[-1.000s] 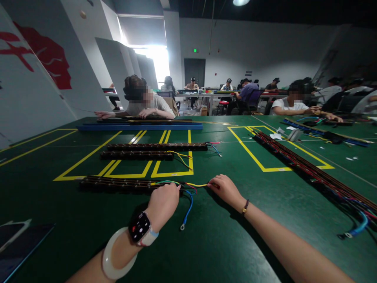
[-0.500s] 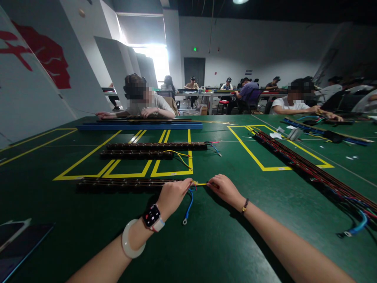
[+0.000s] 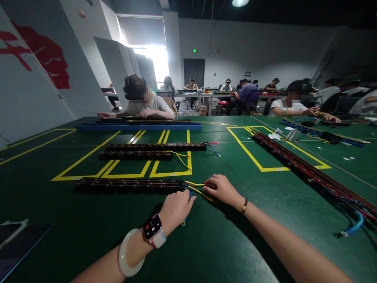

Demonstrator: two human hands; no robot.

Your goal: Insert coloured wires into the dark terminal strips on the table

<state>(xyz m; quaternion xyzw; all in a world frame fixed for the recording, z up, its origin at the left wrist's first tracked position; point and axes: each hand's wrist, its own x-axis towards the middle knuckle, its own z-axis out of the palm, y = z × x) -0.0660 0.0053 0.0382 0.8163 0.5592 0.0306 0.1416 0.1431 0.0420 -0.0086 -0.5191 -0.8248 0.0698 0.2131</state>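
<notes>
Two yellow wires (image 3: pixel 194 184) reach the right hand (image 3: pixel 222 188).

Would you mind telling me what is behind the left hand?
Part of the blue wire: it shows above the left hand, and its ring end shows below. The stretch between, and the table directly behind the hand, are covered.

The yellow wire (image 3: pixel 194 184) at the right grip (image 3: pixel 219 187) looks smooth, plastic-coated; beneath it, the desk (image 3: pixel 224 247) is faintly glossy.
</notes>
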